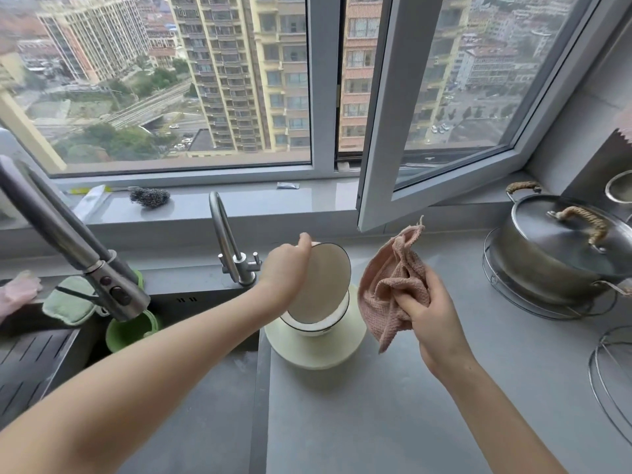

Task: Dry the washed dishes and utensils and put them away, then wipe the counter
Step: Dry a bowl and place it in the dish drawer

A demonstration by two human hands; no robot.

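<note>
Left hand (285,268) pinching tilted bowl (325,285), right hand (431,319) clutching pink cloth (386,285) — tap (225,241) just behind, lidded pot (561,254) off right

The left hand (284,268) covers the 9 o'clock side of the tilted bowl (325,285), so the fingers behind it don't show. That bowl hides most of the second bowl (321,328), which is only a rim strip. The pot (561,258) at 3 o'clock, the wire rack (608,381) at 4 and the pink glove (18,292) at 9 all run off the edge. The sill packet (288,185) at 12 is way too small to read. The right hand (431,313) has its fingertips buried in the cloth (390,289).
</note>
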